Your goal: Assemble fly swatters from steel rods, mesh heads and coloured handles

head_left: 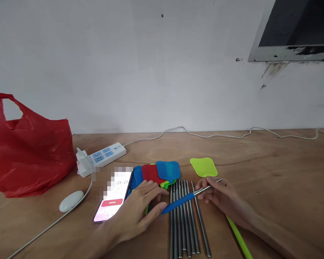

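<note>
My right hand [218, 194] pinches the metal shaft of a fly swatter handle [179, 202] with a blue grip, slanting down to the left. My left hand [140, 208] has thumb and fingers apart, its thumb at the grip's lower end; whether it presses there I cannot tell. Below the handle lie several metal rods [182, 230], side by side. Blue and red mesh swatter heads [152, 173] overlap beyond my left hand, partly hidden. A yellow-green mesh head [204, 167] lies past my right hand, and a yellow-green grip [240, 239] shows below the wrist.
A lit phone [115, 198] lies left of my left hand. Behind it are a white power strip [105, 158] and a white oval device [71, 201] with a cable. A red plastic bag [29, 154] stands far left. A thin cord [213, 136] runs along the wall.
</note>
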A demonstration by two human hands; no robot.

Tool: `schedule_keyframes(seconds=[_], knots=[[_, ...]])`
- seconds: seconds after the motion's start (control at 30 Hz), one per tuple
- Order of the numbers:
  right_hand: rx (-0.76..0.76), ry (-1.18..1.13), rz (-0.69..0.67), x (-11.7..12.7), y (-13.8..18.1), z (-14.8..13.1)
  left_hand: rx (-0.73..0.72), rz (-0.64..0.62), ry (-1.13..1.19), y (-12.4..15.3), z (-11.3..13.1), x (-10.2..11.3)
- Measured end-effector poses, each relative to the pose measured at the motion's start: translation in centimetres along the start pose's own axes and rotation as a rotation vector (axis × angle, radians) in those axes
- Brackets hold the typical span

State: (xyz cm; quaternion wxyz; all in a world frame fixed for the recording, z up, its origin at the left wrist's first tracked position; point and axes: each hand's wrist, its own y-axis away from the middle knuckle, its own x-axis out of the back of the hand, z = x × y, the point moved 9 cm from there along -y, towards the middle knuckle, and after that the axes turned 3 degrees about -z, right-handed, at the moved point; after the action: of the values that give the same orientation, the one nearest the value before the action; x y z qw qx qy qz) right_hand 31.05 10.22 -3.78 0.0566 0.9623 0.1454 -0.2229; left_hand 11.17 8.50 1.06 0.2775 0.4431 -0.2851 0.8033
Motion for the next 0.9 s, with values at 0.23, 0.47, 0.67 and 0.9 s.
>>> schedule_keyframes(seconds=[0.23,0.47,0.67,0.9], knots=[[0.03,0.27,-0.074,-0.7,0.0,0.7,0.102,-0.168,0.01,0.5,-0.1,-2.7],[0.365,0.955,-0.045,-0.7,0.6,-1.2,0.133,-0.217,-0.127,0.6,-0.6,-3.1],[0.407,1.277,-0.191,-2.5,0.8,-1.9,0.094,-0.189,-0.202,0.3,-0.3,-2.3],[0.272,1.589,-0.353,-2.9,0.3,-2.9,0.107,-0.181,-0.258,0.1,-0.6,-1.4]])
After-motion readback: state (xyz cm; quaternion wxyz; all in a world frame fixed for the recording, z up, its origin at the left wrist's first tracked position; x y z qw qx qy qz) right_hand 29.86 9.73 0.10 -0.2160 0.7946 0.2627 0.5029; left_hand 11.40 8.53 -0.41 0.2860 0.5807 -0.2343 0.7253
